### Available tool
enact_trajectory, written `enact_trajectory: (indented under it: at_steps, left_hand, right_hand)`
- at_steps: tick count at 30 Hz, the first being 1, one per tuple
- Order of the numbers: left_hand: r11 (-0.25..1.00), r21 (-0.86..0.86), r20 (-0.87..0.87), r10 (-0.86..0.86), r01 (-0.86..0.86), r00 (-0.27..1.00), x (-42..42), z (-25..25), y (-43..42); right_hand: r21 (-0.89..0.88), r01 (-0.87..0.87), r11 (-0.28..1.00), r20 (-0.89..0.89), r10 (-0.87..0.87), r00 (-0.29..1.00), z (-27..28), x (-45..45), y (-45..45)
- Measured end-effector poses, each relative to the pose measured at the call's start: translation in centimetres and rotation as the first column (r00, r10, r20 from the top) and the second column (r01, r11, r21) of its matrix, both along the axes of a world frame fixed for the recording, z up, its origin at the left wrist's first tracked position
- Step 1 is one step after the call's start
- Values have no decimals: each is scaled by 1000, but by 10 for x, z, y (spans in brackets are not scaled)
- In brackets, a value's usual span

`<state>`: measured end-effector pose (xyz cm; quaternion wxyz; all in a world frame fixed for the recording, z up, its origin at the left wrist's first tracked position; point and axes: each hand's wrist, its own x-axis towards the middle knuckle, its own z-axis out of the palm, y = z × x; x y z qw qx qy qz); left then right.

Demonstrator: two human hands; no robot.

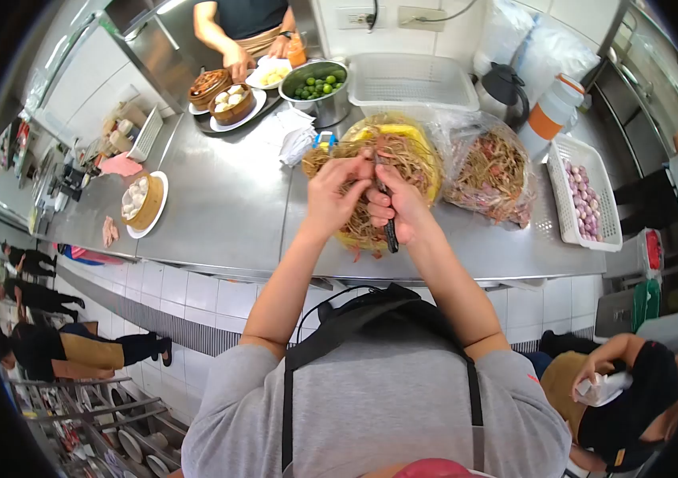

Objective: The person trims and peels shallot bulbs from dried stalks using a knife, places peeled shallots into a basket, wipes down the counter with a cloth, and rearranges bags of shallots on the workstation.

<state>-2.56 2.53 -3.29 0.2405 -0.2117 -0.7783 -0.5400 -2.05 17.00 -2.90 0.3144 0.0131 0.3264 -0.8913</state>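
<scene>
My right hand (399, 205) is closed around the black handle of a small knife (391, 233), its blade pointing away from me. My left hand (340, 193) pinches a small reddish shallot (368, 156) against the blade, mostly hidden by the fingers. Both hands are above a yellow bag (432, 155) heaped with dry stalks and skins (407, 151). To its right, a clear plastic bag (489, 171) holds more dried stalks with reddish bulbs. Peeled purple shallots (583, 199) lie in a white basket (615, 231) at the counter's right end.
On the steel counter (235, 215) stand a pot of green limes (315, 86), a white crate (411, 80), an orange-banded jug (550, 111) and a steamer of buns (141, 199). Across it, a co-worker's hand (238, 62) touches plates. Other people stand left and right.
</scene>
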Motion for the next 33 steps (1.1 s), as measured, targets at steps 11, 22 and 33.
enact_trajectory:
  at_steps: [11,22,33]
  left_hand:
    - [980,197,152,-58,27,987,-1,-1,3]
    - [716,695,385,-444,62,809,-3,7,-12]
    - [481,876,319,-567,-9,759,14,25,-19]
  right_hand:
    - [16,72,997,-9,-72,997,2,2,-1]
    - [60,141,988,-66,-137,988,15,-12,2]
    - [434,158,887,-473,75,878,38,12,-4]
